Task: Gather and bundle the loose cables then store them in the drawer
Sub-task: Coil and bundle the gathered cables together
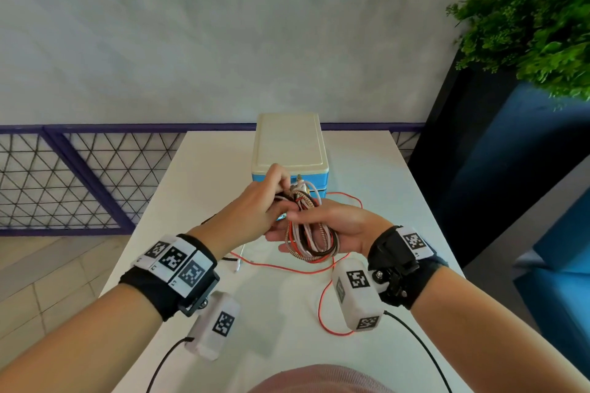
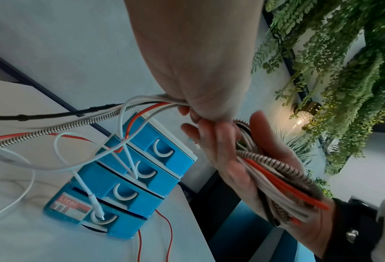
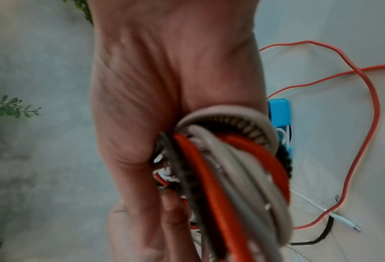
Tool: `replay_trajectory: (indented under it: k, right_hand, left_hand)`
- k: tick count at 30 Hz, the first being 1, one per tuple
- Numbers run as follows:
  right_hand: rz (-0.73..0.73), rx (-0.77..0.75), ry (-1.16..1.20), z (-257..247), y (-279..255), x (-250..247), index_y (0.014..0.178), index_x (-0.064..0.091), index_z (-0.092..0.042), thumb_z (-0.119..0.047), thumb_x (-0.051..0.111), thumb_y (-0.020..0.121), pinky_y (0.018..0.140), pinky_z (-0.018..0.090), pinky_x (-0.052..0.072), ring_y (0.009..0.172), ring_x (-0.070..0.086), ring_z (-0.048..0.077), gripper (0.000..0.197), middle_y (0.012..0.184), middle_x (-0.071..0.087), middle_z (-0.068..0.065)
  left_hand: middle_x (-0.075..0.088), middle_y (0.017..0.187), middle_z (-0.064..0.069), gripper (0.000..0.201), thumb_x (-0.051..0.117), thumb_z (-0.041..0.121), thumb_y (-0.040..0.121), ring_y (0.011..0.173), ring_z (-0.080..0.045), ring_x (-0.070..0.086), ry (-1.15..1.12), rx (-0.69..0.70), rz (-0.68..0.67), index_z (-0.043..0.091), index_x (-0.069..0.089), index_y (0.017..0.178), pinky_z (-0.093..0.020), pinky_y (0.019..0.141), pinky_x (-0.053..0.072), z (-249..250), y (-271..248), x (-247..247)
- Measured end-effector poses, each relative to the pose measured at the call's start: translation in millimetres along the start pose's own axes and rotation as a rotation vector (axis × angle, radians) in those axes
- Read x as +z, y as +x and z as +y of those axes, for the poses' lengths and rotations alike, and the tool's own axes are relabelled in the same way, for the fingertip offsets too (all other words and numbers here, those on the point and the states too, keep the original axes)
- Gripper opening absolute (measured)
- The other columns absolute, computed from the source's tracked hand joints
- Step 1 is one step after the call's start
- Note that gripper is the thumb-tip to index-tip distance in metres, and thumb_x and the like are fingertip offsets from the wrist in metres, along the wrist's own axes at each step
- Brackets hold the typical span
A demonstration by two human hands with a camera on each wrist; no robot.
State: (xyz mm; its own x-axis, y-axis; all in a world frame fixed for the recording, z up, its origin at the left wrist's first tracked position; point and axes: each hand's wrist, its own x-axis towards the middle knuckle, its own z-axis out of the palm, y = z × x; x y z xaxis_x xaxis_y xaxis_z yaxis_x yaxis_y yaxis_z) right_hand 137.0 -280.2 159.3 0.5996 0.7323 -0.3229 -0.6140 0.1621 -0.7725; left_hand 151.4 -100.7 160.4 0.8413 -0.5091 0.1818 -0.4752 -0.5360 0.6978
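Observation:
A coil of cables (image 1: 311, 238), red, white, black and braided, lies in my upturned right hand (image 1: 322, 220), whose thumb presses across its top. My left hand (image 1: 279, 191) grips the strands at the top of the coil, in front of the blue drawer unit (image 1: 289, 145). In the left wrist view my left hand (image 2: 192, 111) pinches the loose strands (image 2: 128, 113), which trail down over the shut drawers (image 2: 128, 179). A long red cable tail (image 1: 322, 303) loops on the white table (image 1: 367, 169). The right wrist view shows the coil (image 3: 229, 170) against my palm (image 3: 164, 88).
A white connector (image 3: 346, 222) and a black cable end (image 3: 321, 237) lie on the table near the red tail (image 3: 366, 127). A dark planter with green foliage (image 1: 530, 16) stands to the right. A mesh railing (image 1: 64, 179) runs behind the table on the left.

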Motion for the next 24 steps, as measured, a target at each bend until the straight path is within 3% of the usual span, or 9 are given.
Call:
replay_trajectory:
  k: [2,5,7,9,11,13,16,19,24]
  right_hand:
    - [0.049,-0.019,-0.059,1,2,1,0.113,0.059,-0.005,0.005,0.05,0.093,0.086,0.034,0.057,0.09,0.072,0.018,0.024,0.099,0.073,0.013]
    - [0.096,-0.022,-0.139,2,4,-1,0.111,0.059,-0.004,0.012,0.042,0.094,0.077,0.026,0.057,0.08,0.071,0.011,0.029,0.098,0.074,0.009]
    - [0.14,-0.011,-0.185,3,7,-2,0.108,0.061,-0.004,0.012,0.042,0.093,0.078,0.026,0.056,0.079,0.07,0.01,0.029,0.097,0.074,0.007]
    - [0.208,-0.013,-0.215,5,11,-1,0.101,0.062,-0.003,0.013,0.042,0.092,0.081,0.029,0.055,0.078,0.07,0.012,0.027,0.092,0.074,0.008]
    - [0.225,-0.026,-0.179,7,14,1,0.1,0.057,0.003,0.014,0.04,0.092,0.091,0.036,0.053,0.087,0.071,0.019,0.022,0.093,0.074,0.012]
    - [0.196,-0.035,-0.103,10,14,3,0.106,0.054,-0.002,0.013,0.038,0.093,0.095,0.039,0.05,0.095,0.07,0.026,0.025,0.097,0.072,0.017]
    - [0.211,-0.028,-0.009,13,13,4,0.09,0.055,-0.004,0.009,0.04,0.096,0.074,0.032,0.059,0.074,0.07,0.018,0.02,0.086,0.072,0.014]
    - [0.226,-0.029,0.019,14,13,7,0.087,0.054,-0.01,-0.003,0.044,0.099,0.055,0.024,0.051,0.055,0.057,0.01,0.017,0.072,0.063,0.005]
    - [0.213,-0.062,-0.057,13,13,6,0.078,0.054,-0.016,-0.007,0.046,0.099,0.07,0.029,0.052,0.053,0.051,0.01,0.024,0.062,0.05,-0.001]
  left_hand:
    - [0.069,0.088,0.001,0.028,0.054,0.012,0.091,0.072,-0.023,0.064,-0.015,-0.022,0.006,0.025,0.03,0.098,-0.044,0.064,0.053,5,0,-2]
    - [0.072,0.091,-0.003,0.033,0.06,0.019,0.09,0.079,-0.026,0.066,-0.032,-0.063,-0.013,0.026,0.028,0.097,-0.043,0.069,0.053,5,3,-9]
    - [0.072,0.084,-0.006,0.037,0.064,0.022,0.088,0.077,-0.028,0.065,-0.067,-0.095,-0.045,0.025,0.028,0.097,-0.039,0.068,0.051,4,5,-13]
    - [0.07,0.077,-0.01,0.041,0.068,0.025,0.085,0.067,-0.029,0.061,-0.094,-0.139,-0.045,0.021,0.03,0.098,-0.043,0.069,0.049,3,7,-13]
    - [0.07,0.076,-0.009,0.044,0.071,0.028,0.082,0.065,-0.025,0.061,-0.121,-0.187,-0.021,0.018,0.032,0.1,-0.048,0.073,0.05,1,10,-13]
    - [0.07,0.076,-0.008,0.045,0.074,0.031,0.079,0.07,-0.028,0.064,-0.13,-0.218,-0.016,0.02,0.034,0.098,-0.051,0.076,0.052,-1,12,-13]
    - [0.07,0.073,-0.008,0.045,0.076,0.038,0.074,0.066,-0.03,0.061,-0.128,-0.228,-0.05,0.026,0.036,0.093,-0.054,0.076,0.05,-4,14,-16]
    - [0.069,0.075,-0.015,0.042,0.074,0.038,0.076,0.062,-0.023,0.051,-0.15,-0.239,-0.072,0.025,0.039,0.094,-0.051,0.069,0.049,-8,14,-17]
    - [0.067,0.076,-0.014,0.032,0.07,0.026,0.082,0.064,-0.016,0.052,-0.21,-0.262,-0.097,0.016,0.043,0.096,-0.031,0.064,0.045,-10,15,-16]
